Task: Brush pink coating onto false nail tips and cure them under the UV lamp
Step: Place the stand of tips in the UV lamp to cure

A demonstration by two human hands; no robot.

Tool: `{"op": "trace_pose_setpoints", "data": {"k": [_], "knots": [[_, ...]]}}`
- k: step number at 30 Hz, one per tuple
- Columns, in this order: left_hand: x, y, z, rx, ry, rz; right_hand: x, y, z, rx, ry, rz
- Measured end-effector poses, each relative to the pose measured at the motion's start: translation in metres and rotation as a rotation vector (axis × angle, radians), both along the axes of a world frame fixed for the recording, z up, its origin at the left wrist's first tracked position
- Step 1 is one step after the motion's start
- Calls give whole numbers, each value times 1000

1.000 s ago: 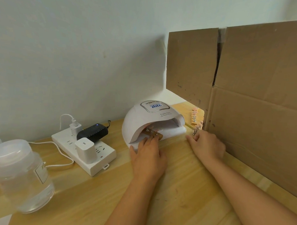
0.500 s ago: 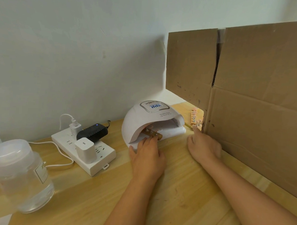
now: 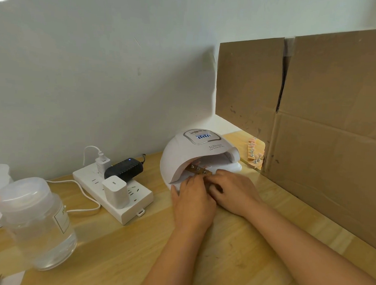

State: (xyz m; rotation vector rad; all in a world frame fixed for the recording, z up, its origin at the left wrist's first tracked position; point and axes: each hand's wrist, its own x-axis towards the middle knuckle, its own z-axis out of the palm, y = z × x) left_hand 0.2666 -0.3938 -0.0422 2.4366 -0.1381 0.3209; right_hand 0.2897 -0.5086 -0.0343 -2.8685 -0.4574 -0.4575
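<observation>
Both forearms reach forward; the left hand [image 3: 193, 198] and right hand [image 3: 234, 193] meet, knuckles up, fingers curled.

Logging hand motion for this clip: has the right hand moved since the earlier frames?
Yes. The right hand went left, away from the cardboard, to the lamp mouth beside the left hand.

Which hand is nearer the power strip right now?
Left. The left hand lies at the lamp's mouth, just right of the power strip; the right hand sits farther right, beyond the left hand.
</observation>
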Motion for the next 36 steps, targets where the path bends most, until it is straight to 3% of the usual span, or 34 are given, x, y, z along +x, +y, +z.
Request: {"op": "trace_pose_setpoints", "data": {"k": [4, 12, 25, 29, 36], "knots": [[1, 0, -1, 51, 9, 10, 8, -3, -2, 82, 32, -301], [0, -1, -1, 56, 3, 18, 15, 6, 2, 45, -6, -174], [2, 0, -3, 12, -40, 8, 43, 23, 19, 7, 311, -376], [2, -1, -2, 4, -8, 8, 25, 17, 10, 94, 107, -306], [0, -1, 0, -28, 42, -13, -14, 14, 32, 227, -624, 126]]}}
